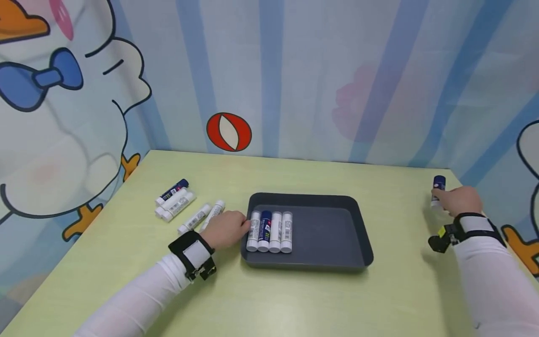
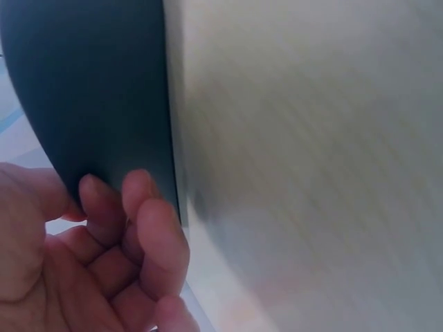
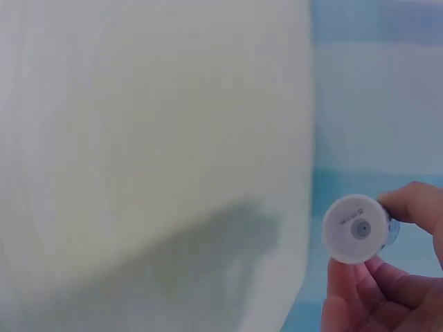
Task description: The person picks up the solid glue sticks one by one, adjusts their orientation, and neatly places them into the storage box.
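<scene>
My left hand (image 1: 227, 229) grips the left rim of the dark grey tray (image 1: 328, 238). In the left wrist view, the thumb and curled fingers (image 2: 163, 235) are on either side of the tray wall (image 2: 97, 90). My right hand (image 1: 461, 201) pinches a glue stick (image 1: 439, 183) with a dark blue cap near the table's far right corner. The right wrist view shows its round white base (image 3: 346, 238) between thumb and fingers, with the cap hidden behind. Several glue sticks (image 1: 275, 229), one of them dark blue, stand in a row along the tray's left side.
Left of the tray, two white glue sticks (image 1: 195, 219) lie close to my left hand. Farther left is a small group with a dark blue glue stick (image 1: 171, 192) and white ones (image 1: 178, 206). The pale yellow table (image 1: 294, 299) meets a cartoon-printed backdrop (image 1: 303, 84) at the rear.
</scene>
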